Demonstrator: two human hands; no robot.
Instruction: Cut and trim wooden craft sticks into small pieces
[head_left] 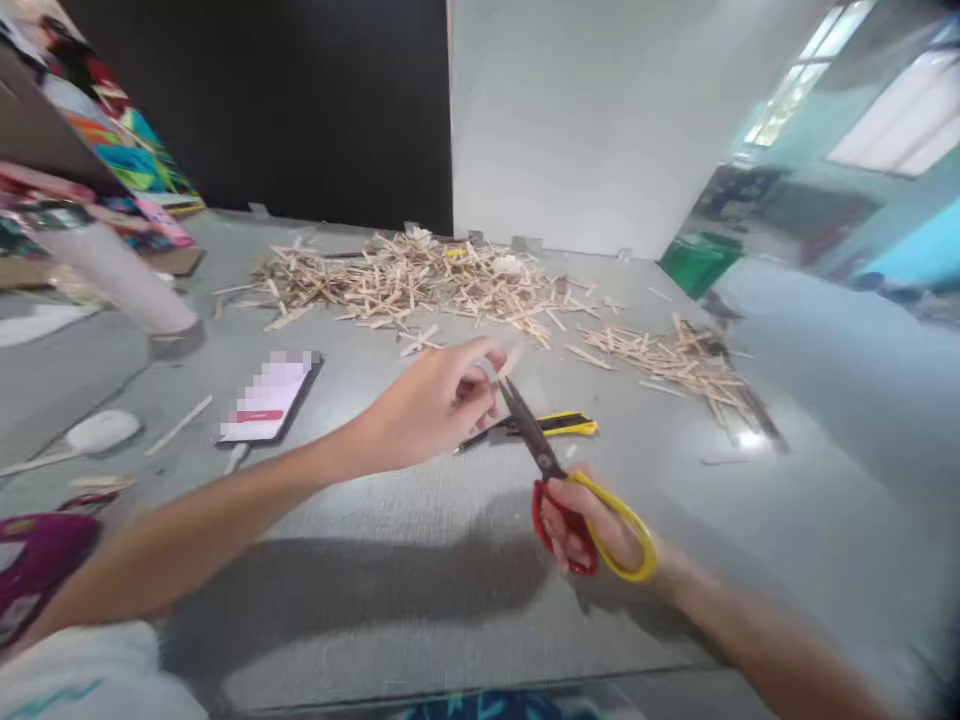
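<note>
My left hand [424, 410] reaches in over the middle of the table, thumb and forefinger pinched on a small pale wooden stick [511, 360] that looks blurred. In my right hand [611, 525] is a pair of scissors [541, 452] with one red and one yellow handle loop. Their blades point up and to the left, and the tips meet the stick by my left fingertips; whether they touch it I cannot tell. Beneath and behind the blades lies a yellow and black box cutter [570, 424], beside a dark pen-like thing [480, 436] partly hidden by my left hand.
A large heap of wooden stick pieces [405, 280] lies at the back, a smaller pile [667, 358] to the right. At left are a phone [270, 400] on a cable, a pale bottle [124, 270] and a white round thing [103, 431]. A green container [699, 262] stands at back right.
</note>
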